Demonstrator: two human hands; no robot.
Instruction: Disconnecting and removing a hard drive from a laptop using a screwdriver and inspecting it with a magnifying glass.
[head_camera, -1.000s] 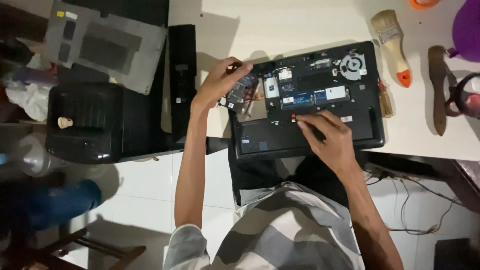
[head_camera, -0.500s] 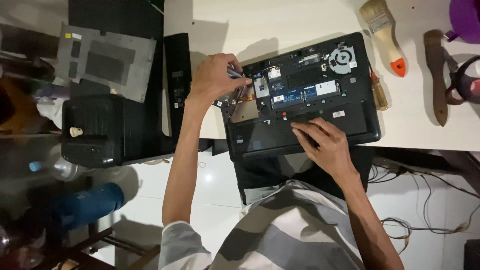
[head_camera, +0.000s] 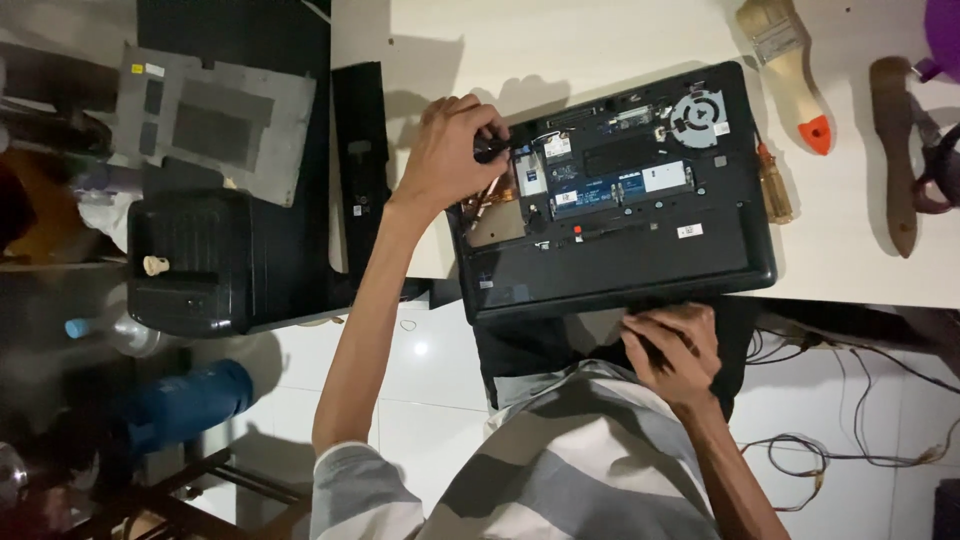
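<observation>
An opened black laptop (head_camera: 620, 270) lies bottom-up on the white table (head_camera: 600, 40), with its circuit boards and round fan (head_camera: 697, 108) exposed. My left hand (head_camera: 445, 155) is at the laptop's upper left corner, its fingers pinched on a small black object (head_camera: 494, 150) over the boards. My right hand (head_camera: 675, 345) is off the table, below the laptop's near edge. It rests with curled fingers on dark cloth in my lap. Whether it holds anything is hidden.
An amber-handled screwdriver (head_camera: 775, 185) lies by the laptop's right edge. A paintbrush (head_camera: 790, 60) and a brown-handled tool (head_camera: 893, 150) lie further right. At left are a long black bar (head_camera: 360, 165), a grey cover panel (head_camera: 215, 125) and a black box (head_camera: 190, 265). Cables (head_camera: 830, 440) trail on the floor.
My right hand has left the laptop's surface and dropped below the table edge to my lap. My left hand stays at the upper left corner.
</observation>
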